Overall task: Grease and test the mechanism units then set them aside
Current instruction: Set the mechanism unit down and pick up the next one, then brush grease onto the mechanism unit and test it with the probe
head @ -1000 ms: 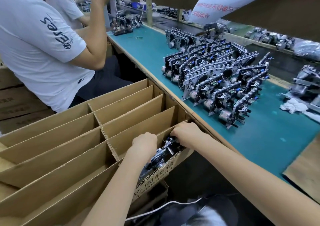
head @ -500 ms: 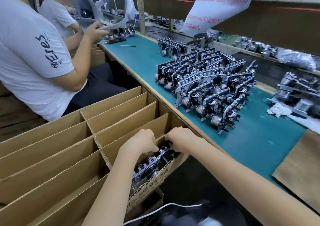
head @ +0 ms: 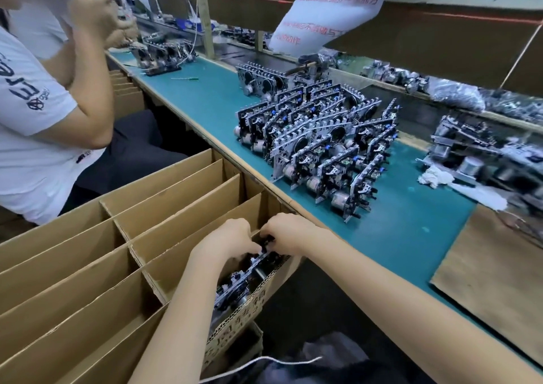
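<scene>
**A:** Where is the unit (head: 249,275) at this point?

**B:** Low in the nearest right-hand slot of the cardboard box (head: 176,204), lying along the outer wall; the left hand (head: 232,242) and right hand (head: 286,232) both curl over its top edge and pinch it, though most fingertips are hidden.

**A:** What could go wrong from here?

**B:** A snag, I'd judge; the slot is narrow, and more metal parts show nearer in it, one unit or several I cannot tell; a lever could catch on those or on the ragged rim; letting go before it is seated could leave it tilted or knocked against them; any fresh grease might wipe onto the cardboard; fingers could also get pinched against the divider.

**A:** And round about?

**B:** The other slots show only bare cardboard; the bench (head: 205,104) edge runs just beside the box, so the right wrist has little room on that side; on the green mat stands a crowded batch of units (head: 317,137), upright and touching; it sits between the hands and the back of the bench, so a careless reach could topple a row; a white rag (head: 435,176) lies to its right, a small screwdriver (head: 188,79) well beyond; a neighbour (head: 35,119) sits left of the box; a white cord (head: 258,363) trails below it.
</scene>
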Action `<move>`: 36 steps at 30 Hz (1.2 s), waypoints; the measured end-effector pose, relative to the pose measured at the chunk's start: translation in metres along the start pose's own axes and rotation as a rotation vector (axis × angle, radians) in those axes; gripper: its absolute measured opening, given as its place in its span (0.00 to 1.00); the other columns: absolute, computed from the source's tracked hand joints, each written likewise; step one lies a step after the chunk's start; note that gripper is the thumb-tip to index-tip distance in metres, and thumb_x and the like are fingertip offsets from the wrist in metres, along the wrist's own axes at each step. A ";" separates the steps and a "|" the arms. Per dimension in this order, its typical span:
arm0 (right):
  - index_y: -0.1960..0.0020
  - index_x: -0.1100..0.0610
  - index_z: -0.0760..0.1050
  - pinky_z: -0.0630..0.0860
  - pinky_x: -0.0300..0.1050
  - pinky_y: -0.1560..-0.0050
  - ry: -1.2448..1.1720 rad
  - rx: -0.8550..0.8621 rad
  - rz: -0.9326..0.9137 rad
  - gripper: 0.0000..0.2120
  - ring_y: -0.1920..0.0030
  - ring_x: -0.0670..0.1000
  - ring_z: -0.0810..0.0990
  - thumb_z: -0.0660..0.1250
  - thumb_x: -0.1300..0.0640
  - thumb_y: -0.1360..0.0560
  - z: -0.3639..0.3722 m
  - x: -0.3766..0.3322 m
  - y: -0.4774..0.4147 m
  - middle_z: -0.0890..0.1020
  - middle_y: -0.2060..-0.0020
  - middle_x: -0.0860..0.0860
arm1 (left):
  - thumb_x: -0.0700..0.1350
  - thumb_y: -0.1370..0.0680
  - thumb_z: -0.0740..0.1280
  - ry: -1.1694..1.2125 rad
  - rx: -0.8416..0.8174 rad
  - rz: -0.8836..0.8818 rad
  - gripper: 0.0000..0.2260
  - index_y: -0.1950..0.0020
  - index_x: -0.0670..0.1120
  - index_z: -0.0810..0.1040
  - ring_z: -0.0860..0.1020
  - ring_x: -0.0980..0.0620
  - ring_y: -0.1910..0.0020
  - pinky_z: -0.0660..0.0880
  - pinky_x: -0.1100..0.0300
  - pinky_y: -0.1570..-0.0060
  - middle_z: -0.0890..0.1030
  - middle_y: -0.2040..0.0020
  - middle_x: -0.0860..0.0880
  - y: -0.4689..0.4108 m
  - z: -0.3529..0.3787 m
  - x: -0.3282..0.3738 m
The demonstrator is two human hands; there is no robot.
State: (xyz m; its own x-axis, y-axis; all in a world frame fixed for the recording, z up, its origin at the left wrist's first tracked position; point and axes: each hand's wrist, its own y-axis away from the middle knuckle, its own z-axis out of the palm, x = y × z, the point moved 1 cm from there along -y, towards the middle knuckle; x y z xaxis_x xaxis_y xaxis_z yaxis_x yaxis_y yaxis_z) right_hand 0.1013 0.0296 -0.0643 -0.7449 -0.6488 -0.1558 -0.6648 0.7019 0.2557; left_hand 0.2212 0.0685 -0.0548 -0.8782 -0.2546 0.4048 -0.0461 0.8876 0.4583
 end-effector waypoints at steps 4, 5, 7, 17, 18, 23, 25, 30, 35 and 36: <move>0.37 0.56 0.74 0.76 0.46 0.53 0.015 -0.015 0.002 0.15 0.48 0.55 0.77 0.63 0.56 0.23 -0.005 0.003 0.000 0.79 0.47 0.55 | 0.47 0.21 0.65 -0.009 -0.035 -0.011 0.11 0.45 0.41 0.77 0.80 0.53 0.59 0.76 0.64 0.62 0.82 0.52 0.44 -0.004 -0.003 0.001; 0.38 0.56 0.74 0.74 0.45 0.55 0.013 -0.013 0.000 0.15 0.48 0.55 0.77 0.63 0.56 0.23 -0.006 0.004 0.000 0.79 0.47 0.55 | 0.47 0.21 0.65 -0.009 -0.038 -0.014 0.11 0.44 0.41 0.77 0.81 0.52 0.58 0.76 0.64 0.62 0.82 0.51 0.44 -0.006 -0.004 0.000; 0.39 0.56 0.75 0.70 0.44 0.58 0.005 0.000 -0.011 0.13 0.49 0.55 0.77 0.63 0.56 0.23 -0.007 0.005 0.000 0.79 0.48 0.54 | 0.47 0.21 0.65 0.004 -0.045 -0.023 0.11 0.44 0.41 0.77 0.82 0.52 0.56 0.78 0.63 0.60 0.83 0.51 0.45 -0.008 -0.004 0.001; 0.41 0.56 0.75 0.73 0.45 0.55 -0.046 0.045 -0.012 0.12 0.49 0.54 0.77 0.63 0.54 0.23 -0.008 0.005 0.006 0.79 0.48 0.54 | 0.47 0.21 0.64 0.026 -0.036 -0.018 0.13 0.42 0.41 0.76 0.81 0.52 0.56 0.78 0.62 0.58 0.82 0.52 0.45 -0.007 -0.002 0.001; 0.41 0.56 0.75 0.74 0.46 0.52 -0.053 0.052 -0.014 0.12 0.48 0.54 0.77 0.62 0.53 0.23 -0.009 0.005 0.008 0.79 0.48 0.54 | 0.47 0.21 0.64 0.025 -0.036 -0.019 0.13 0.42 0.41 0.76 0.81 0.51 0.55 0.78 0.62 0.58 0.82 0.52 0.45 -0.006 -0.002 0.002; 0.41 0.58 0.76 0.73 0.51 0.43 -0.181 0.185 -0.051 0.14 0.45 0.54 0.76 0.62 0.54 0.23 -0.026 0.010 0.022 0.80 0.45 0.54 | 0.47 0.21 0.64 0.010 -0.007 0.000 0.12 0.45 0.39 0.77 0.82 0.48 0.55 0.79 0.59 0.55 0.82 0.52 0.43 -0.003 -0.006 0.015; 0.42 0.59 0.77 0.74 0.51 0.44 -0.306 0.267 -0.058 0.13 0.47 0.53 0.77 0.63 0.55 0.23 -0.035 0.014 0.031 0.81 0.47 0.55 | 0.47 0.21 0.64 0.024 0.038 0.026 0.11 0.49 0.39 0.78 0.80 0.50 0.61 0.78 0.62 0.62 0.81 0.58 0.45 -0.003 -0.011 0.025; 0.51 0.60 0.81 0.76 0.44 0.52 -0.616 0.516 -0.043 0.08 0.58 0.50 0.79 0.65 0.58 0.24 -0.059 0.032 0.064 0.83 0.58 0.53 | 0.42 0.21 0.63 0.087 0.200 0.113 0.08 0.58 0.44 0.78 0.80 0.45 0.58 0.77 0.56 0.55 0.79 0.60 0.45 -0.002 -0.024 0.066; 0.55 0.63 0.81 0.73 0.40 0.59 -0.699 0.720 0.051 0.07 0.65 0.46 0.75 0.65 0.63 0.25 -0.081 0.075 0.100 0.80 0.65 0.52 | 0.44 0.21 0.64 0.154 0.329 0.190 0.11 0.55 0.37 0.81 0.80 0.42 0.54 0.76 0.56 0.52 0.83 0.54 0.37 -0.007 -0.029 0.117; 0.56 0.63 0.81 0.73 0.41 0.59 -0.717 0.738 0.089 0.06 0.66 0.46 0.75 0.65 0.63 0.25 -0.083 0.085 0.107 0.80 0.66 0.53 | 0.44 0.21 0.64 0.166 0.351 0.207 0.12 0.55 0.37 0.81 0.81 0.42 0.53 0.76 0.56 0.53 0.83 0.55 0.37 -0.009 -0.030 0.126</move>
State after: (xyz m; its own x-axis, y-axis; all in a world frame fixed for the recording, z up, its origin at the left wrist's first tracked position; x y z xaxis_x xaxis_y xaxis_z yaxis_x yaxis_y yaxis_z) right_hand -0.0285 0.0249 0.0284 -0.4911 -0.4273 -0.7591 -0.2946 0.9016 -0.3169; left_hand 0.1248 0.0169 0.0159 -0.7991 -0.0908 0.5944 -0.0618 0.9957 0.0690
